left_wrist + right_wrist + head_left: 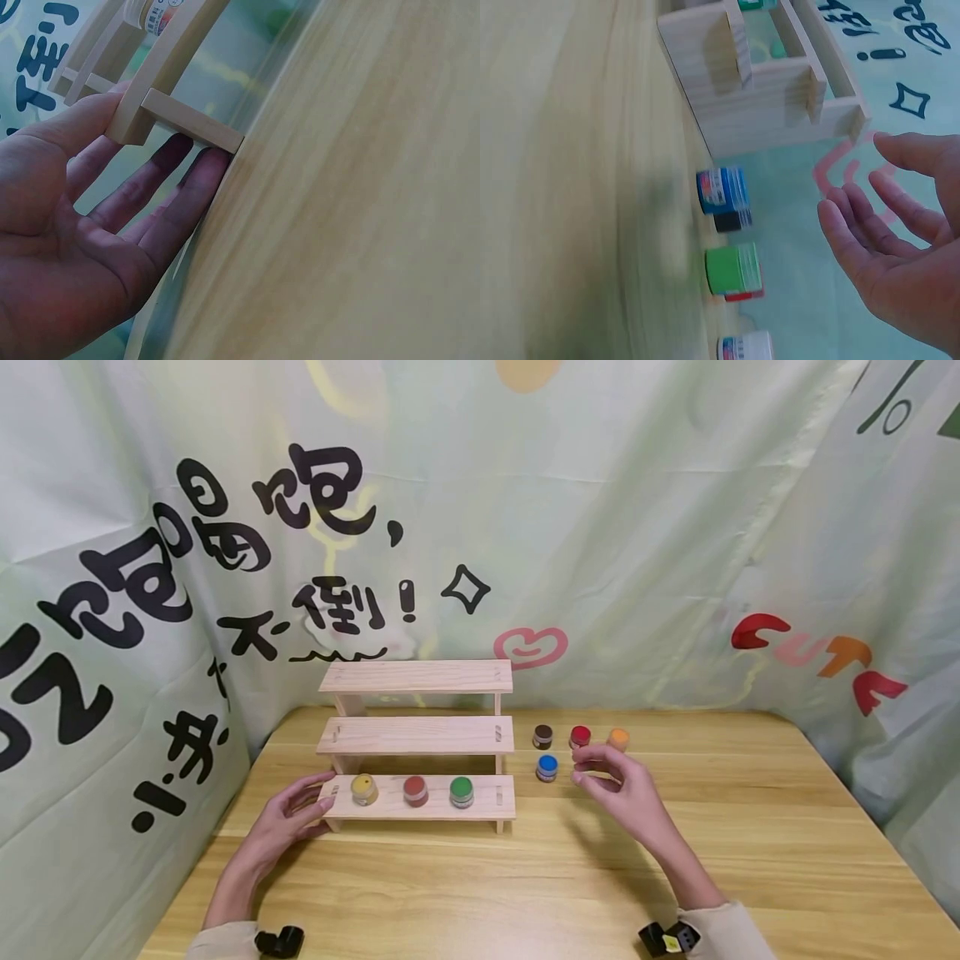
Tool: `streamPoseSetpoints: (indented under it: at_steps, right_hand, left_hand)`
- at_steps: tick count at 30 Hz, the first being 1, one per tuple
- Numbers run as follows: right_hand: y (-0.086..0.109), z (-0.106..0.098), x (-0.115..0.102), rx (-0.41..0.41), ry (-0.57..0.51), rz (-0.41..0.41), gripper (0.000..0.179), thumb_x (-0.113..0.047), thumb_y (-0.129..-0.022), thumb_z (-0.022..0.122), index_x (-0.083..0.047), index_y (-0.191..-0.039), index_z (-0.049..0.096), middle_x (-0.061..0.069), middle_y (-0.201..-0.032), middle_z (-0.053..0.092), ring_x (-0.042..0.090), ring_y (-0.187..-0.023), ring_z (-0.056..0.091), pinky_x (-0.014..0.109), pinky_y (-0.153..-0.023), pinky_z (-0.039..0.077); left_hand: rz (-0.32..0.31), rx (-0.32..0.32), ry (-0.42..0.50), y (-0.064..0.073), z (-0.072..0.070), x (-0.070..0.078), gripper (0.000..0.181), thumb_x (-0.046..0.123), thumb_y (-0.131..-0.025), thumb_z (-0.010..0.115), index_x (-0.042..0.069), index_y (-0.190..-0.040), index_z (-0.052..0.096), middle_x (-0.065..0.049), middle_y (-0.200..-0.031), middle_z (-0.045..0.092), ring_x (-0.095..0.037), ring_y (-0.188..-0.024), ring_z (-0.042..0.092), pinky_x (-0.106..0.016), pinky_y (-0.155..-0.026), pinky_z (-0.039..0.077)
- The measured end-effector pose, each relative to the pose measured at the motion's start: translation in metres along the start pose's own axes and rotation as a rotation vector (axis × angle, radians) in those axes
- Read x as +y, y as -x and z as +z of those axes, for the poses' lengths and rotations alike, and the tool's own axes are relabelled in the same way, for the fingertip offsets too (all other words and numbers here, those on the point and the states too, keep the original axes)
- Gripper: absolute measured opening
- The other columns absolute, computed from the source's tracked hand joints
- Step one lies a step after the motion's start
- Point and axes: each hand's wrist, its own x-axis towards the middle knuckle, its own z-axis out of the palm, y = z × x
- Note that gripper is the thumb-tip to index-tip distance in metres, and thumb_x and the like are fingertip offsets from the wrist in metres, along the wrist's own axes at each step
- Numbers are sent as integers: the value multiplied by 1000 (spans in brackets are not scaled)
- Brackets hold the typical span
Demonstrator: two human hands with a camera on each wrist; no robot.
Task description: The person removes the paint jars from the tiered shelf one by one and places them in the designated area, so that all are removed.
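Observation:
A three-tier wooden display rack (416,735) stands on the table. My left hand (283,821) holds the left end of its lowest step; in the left wrist view, the thumb and fingers (131,187) are around the board end and its leg. Yellow (364,789), red (416,791) and green (461,792) small jars sit on that step. Beside the rack, my right hand (618,785) hovers with loosely bent fingers and nothing in them, near a blue-lidded jar (547,767). A green jar (733,269) and a white jar (745,347) show in the right wrist view; the hand hides them in the head view.
Behind the blue jar stand a dark jar (542,737), a red-lidded jar (580,737) and an orange jar (618,739). A printed curtain (637,552) hangs behind the wooden table (465,893). The rack's two upper steps rise toward the curtain.

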Motion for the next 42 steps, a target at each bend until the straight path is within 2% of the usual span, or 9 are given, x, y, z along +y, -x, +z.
streamPoseSetpoints:
  at_steps: [8, 15, 25, 34, 38, 42]
  right_hand:
    - [0, 21, -5, -49, -58, -5, 27, 1, -91, 76, 3, -117, 68, 22, -114, 69, 42, -108, 65, 26, -88, 59]
    - [-1, 41, -13, -91, -109, -33, 28, 4, -90, 76, 3, -116, 68, 22, -114, 68, 41, -108, 64, 31, -91, 59]
    - [-7, 68, -24, -148, -120, -53, 27, -2, -91, 77, 3, -116, 69, 21, -112, 70, 39, -105, 68, 42, -93, 59]
    - [-11, 92, -25, -190, -144, -50, 28, -8, -93, 77, 2, -117, 69, 22, -116, 69, 37, -106, 70, 36, -93, 59]
    - [-11, 103, -25, -210, -167, -38, 29, -5, -92, 77, 3, -118, 68, 23, -115, 69, 37, -105, 70, 37, -93, 59]
    - [-12, 114, -24, -217, -161, -33, 31, -3, -91, 77, 2, -120, 67, 21, -115, 69, 36, -107, 68, 40, -94, 58]
  left_hand:
    - [-5, 0, 13, 2, 1, 0, 59, 14, -102, 66, 0, -154, 40, -31, -151, 42, -13, -113, 63, -41, -90, 60]
    - [-18, 6, 6, 3, 1, 0, 60, 16, -102, 67, 1, -154, 40, -30, -154, 39, -10, -113, 64, -41, -91, 60]
    - [-18, 10, -8, 2, 0, -1, 60, 17, -102, 67, 2, -154, 41, -29, -154, 39, -10, -114, 63, -40, -91, 60]
    - [2, -6, -27, -2, -1, -1, 58, 18, -103, 66, 4, -154, 42, -24, -150, 45, -11, -115, 63, -40, -91, 60]
    - [5, -7, -26, -1, -2, -2, 57, 18, -103, 66, 4, -153, 43, -18, -146, 50, -13, -115, 63, -41, -90, 60]
    - [11, -5, -23, -1, -3, -3, 58, 17, -103, 65, 2, -153, 42, -21, -147, 48, -12, -115, 63, -41, -90, 60]
